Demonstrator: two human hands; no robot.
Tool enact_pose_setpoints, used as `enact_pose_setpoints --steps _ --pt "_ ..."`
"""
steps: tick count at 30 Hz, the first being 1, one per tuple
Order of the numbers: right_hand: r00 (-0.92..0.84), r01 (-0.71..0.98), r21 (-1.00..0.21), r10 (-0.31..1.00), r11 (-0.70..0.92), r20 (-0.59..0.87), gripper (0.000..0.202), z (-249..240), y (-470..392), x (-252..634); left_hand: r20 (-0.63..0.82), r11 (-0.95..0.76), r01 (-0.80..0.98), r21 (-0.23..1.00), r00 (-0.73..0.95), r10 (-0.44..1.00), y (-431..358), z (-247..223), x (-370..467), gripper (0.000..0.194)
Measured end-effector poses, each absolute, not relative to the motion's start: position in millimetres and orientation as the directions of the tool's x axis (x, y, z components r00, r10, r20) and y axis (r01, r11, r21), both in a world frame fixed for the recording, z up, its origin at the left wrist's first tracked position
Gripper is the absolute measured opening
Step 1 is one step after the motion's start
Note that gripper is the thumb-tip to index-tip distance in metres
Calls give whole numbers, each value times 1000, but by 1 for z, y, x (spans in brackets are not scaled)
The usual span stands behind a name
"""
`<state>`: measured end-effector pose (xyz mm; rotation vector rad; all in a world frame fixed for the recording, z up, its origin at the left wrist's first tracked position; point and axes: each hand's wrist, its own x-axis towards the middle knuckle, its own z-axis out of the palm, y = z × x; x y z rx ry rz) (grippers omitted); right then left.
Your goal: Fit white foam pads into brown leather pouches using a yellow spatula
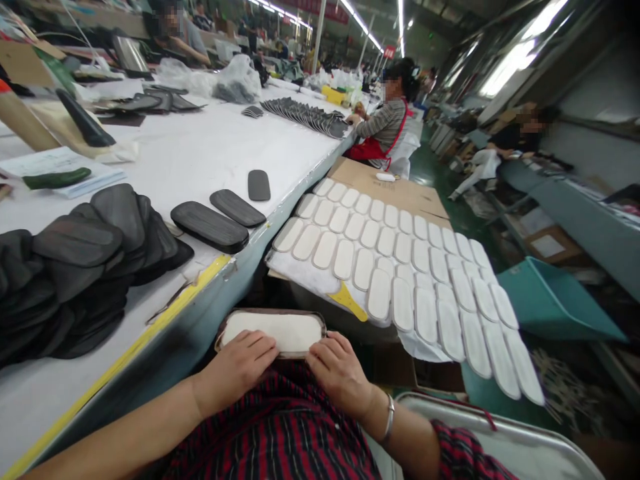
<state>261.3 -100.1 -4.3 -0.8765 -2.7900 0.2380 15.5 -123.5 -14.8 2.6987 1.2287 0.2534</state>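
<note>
- Left hand [240, 363] is holding the near edge of a white-faced pad [295, 330]; right hand [343, 373] is gripping its right end, fingers bent.
- Pad is sitting face up before the striped clothing [275, 427], beside the table [165, 157].
- Step, seemingly: hands are pressing or aligning the rim; cannot tell which.
- Next move is probably calling for even finger pressure.
- Rows of white pads [369, 235] are lying rightward.
</note>
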Motion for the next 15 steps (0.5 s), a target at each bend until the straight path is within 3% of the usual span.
enact_pose_setpoints --steps 4,9,15 --pt "-802 527 -231 568 818 184 24 -8 -102 257 142 -671 729 137 656 742 -130 -18 16 25" --pt "-652 644 -377 736 666 185 17 -3 -101 245 157 -641 754 139 623 766 -131 -17 22 23" --pt "-519 735 -421 841 531 154 11 -2 -101 233 174 -541 828 147 517 838 -132 -18 31 18"
